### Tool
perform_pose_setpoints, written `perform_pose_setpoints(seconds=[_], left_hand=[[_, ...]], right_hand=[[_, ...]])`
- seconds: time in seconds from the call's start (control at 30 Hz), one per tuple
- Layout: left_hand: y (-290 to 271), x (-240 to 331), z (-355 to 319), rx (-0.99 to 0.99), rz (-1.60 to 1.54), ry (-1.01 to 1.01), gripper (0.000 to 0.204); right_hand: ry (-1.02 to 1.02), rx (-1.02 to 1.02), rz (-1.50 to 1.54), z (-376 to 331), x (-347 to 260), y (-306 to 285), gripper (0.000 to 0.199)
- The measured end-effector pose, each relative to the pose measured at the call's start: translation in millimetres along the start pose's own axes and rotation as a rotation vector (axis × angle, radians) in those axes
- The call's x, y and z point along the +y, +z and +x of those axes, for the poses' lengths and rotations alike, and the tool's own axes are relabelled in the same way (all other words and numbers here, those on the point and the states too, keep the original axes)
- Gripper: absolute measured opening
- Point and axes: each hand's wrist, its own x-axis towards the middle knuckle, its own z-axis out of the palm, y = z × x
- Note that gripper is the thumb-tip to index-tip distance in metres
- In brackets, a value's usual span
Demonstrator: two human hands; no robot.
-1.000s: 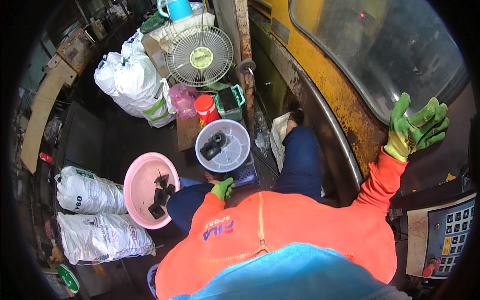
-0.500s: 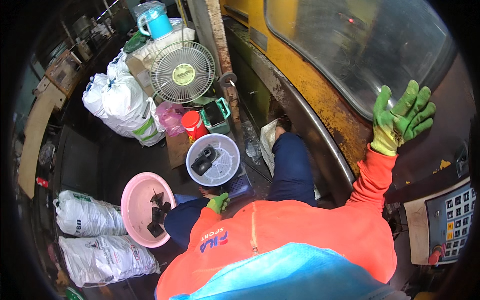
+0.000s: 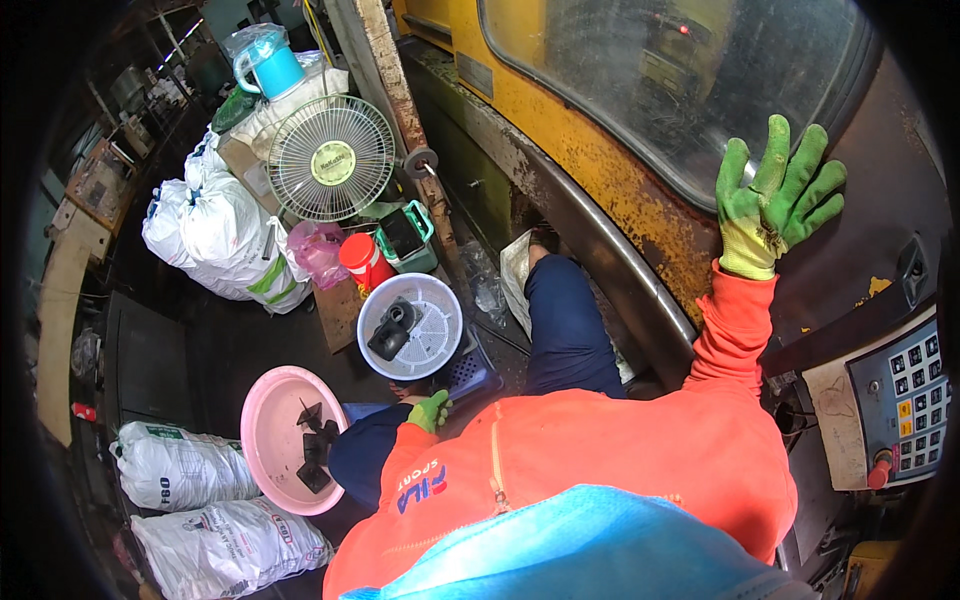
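My right hand (image 3: 777,195), in a green and yellow glove, is stretched up beside the window of the yellow machine door (image 3: 620,190). Its fingers are spread and hold nothing; whether the palm presses on the door I cannot tell. Low near my left knee is my left hand (image 3: 430,410), gloved the same way, with fingers loosely bent, slightly apart, and nothing seen in it. Just beyond it stands a pale lilac basket (image 3: 440,345) with black moulded parts (image 3: 392,330) inside. Left of my knee, a pink basin (image 3: 265,430) contains several dark angular parts (image 3: 316,450).
A control panel (image 3: 905,400) with a red knob (image 3: 880,470) is at right. Farther off stand a fan (image 3: 332,160), a red jug (image 3: 365,258), a green container (image 3: 408,238) and a blue jug (image 3: 272,65). White sacks (image 3: 225,235) and more sacks (image 3: 185,468) lie left.
The view has shifted, so the fan, basket and door sit farther left. My right hand stays spread beside the door window, and my left hand remains near my knee.
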Motion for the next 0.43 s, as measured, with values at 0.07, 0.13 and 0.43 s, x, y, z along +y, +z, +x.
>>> perform_pose_setpoints(seconds=[0.07,0.13,0.43], left_hand=[[0.6,1.6,-0.8,0.013,0.024,-0.002,0.033],[2.8,2.2,-2.5,0.051,0.052,-0.033,0.034],[1.0,0.0,1.9,0.039,0.016,-0.045,0.036]], right_hand=[[-0.004,0.005,-0.001,0.0,0.0,-0.1,0.048],[-0.010,0.010,-0.025,-0.7,-0.6,0.8,0.046],[-0.026,-0.033,-0.012,-2.1,1.7,0.8,0.042]])
